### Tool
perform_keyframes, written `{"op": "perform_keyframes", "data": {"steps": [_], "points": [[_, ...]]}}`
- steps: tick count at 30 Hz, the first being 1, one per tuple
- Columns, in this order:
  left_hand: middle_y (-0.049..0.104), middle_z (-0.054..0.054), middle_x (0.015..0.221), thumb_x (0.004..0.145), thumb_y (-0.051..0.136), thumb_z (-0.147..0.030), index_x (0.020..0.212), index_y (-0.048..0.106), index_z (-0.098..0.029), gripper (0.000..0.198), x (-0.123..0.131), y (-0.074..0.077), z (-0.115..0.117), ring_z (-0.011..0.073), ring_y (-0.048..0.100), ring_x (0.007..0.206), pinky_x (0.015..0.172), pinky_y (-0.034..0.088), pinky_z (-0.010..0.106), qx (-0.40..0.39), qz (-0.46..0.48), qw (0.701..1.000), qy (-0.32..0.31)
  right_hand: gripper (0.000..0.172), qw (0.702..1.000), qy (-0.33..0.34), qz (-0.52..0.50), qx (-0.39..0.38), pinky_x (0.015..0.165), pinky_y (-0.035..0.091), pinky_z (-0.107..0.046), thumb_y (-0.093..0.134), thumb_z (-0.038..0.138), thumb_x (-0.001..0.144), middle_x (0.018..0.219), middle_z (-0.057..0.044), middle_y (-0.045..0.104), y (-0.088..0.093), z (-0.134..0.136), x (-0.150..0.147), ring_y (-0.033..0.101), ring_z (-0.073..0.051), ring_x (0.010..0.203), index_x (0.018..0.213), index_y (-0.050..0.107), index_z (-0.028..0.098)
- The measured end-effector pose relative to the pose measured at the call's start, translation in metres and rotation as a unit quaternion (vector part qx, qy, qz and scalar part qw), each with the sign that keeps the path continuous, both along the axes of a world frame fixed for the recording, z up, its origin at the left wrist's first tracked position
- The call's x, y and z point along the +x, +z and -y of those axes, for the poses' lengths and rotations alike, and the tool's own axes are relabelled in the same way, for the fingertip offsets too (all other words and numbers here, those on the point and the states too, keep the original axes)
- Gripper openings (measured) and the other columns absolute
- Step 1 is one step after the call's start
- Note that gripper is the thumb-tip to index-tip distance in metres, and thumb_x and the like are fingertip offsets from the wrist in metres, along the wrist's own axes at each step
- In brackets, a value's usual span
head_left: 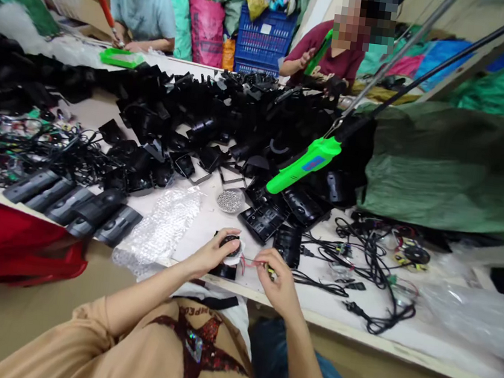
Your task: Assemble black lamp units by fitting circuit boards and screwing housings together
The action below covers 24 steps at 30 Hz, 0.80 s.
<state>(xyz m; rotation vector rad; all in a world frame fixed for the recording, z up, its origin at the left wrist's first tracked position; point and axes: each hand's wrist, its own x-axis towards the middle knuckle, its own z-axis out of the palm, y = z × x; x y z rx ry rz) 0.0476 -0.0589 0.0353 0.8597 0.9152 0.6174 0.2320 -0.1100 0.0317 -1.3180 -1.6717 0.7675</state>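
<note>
At the front edge of the white table, my left hand [218,251] is closed on a round black part [230,246] with a white rim, held over a black housing [224,270]. Thin red wires [250,262] run from it to my right hand [275,275], whose fingers are pinched round a small component [271,272] with yellow on it. Just behind the hands sits a round dish of small metal screws [230,200]. Open black housings [263,219] lie to the right of the dish.
A green electric screwdriver [304,166] hangs over the table. Black shells [204,129] are heaped behind. Bubble wrap [161,227] and grey-black casings [75,204] lie left, cabled boards [376,258] right. Two people [142,10] [340,53] sit across the table.
</note>
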Motion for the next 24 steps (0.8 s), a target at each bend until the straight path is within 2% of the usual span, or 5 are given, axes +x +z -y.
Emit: {"op": "perform_keyframes", "data": {"steps": [6, 10, 14, 17, 24], "points": [[0.058, 0.002, 0.074, 0.078, 0.056, -0.055, 0.116, 0.05, -0.02, 0.052, -0.01, -0.011, -0.007, 0.0097, 0.055, 0.059, 0.044, 0.039, 0.015, -0.164, 0.091, 0.959, -0.214, 0.008, 1.0, 0.016, -0.012, 0.013, 0.071, 0.047, -0.029, 0.056, 0.018, 0.08, 0.082, -0.003, 0.063, -0.006, -0.002, -0.022, 0.06, -0.017, 0.079, 0.084, 0.062, 0.022], [0.061, 0.004, 0.077, 0.081, 0.039, -0.066, 0.122, 0.043, -0.019, 0.062, -0.018, -0.013, -0.008, 0.0128, 0.058, 0.061, 0.046, 0.042, 0.019, -0.16, 0.097, 0.95, -0.25, 0.009, 0.999, 0.03, -0.011, -0.021, 0.063, 0.045, -0.026, 0.057, 0.023, 0.082, 0.071, -0.001, 0.063, -0.005, -0.001, -0.024, 0.059, -0.015, 0.068, 0.074, 0.061, 0.021], [0.06, 0.007, 0.096, 0.084, 0.04, -0.061, 0.118, 0.045, -0.02, 0.054, -0.04, -0.015, -0.005, 0.0148, 0.059, 0.074, 0.058, 0.048, 0.024, 0.071, -0.075, 0.988, -0.115, 0.014, 0.998, -0.033, 0.024, -0.054, 0.06, 0.043, -0.027, 0.059, 0.032, 0.08, 0.07, -0.001, 0.063, -0.014, -0.003, -0.015, 0.057, -0.015, 0.064, 0.074, 0.061, 0.02], [0.062, 0.004, 0.091, 0.085, 0.048, -0.046, 0.096, 0.057, -0.016, 0.033, -0.059, -0.021, -0.004, 0.0143, 0.057, 0.079, 0.067, 0.046, 0.025, 0.257, -0.21, 0.942, -0.045, 0.019, 0.995, -0.061, 0.046, -0.071, 0.057, 0.041, -0.027, 0.058, 0.037, 0.079, 0.068, -0.001, 0.063, -0.025, -0.009, -0.01, 0.055, -0.015, 0.062, 0.073, 0.062, 0.02], [0.064, 0.006, 0.097, 0.088, 0.048, -0.028, 0.099, 0.061, -0.018, 0.02, -0.058, -0.04, -0.008, 0.0169, 0.057, 0.09, 0.082, 0.043, 0.029, 0.447, -0.29, 0.837, -0.128, 0.023, 0.993, -0.001, 0.081, -0.086, 0.064, 0.042, -0.029, 0.053, 0.04, 0.081, 0.074, -0.003, 0.064, -0.047, -0.024, -0.017, 0.058, -0.018, 0.07, 0.074, 0.063, 0.02]]}}
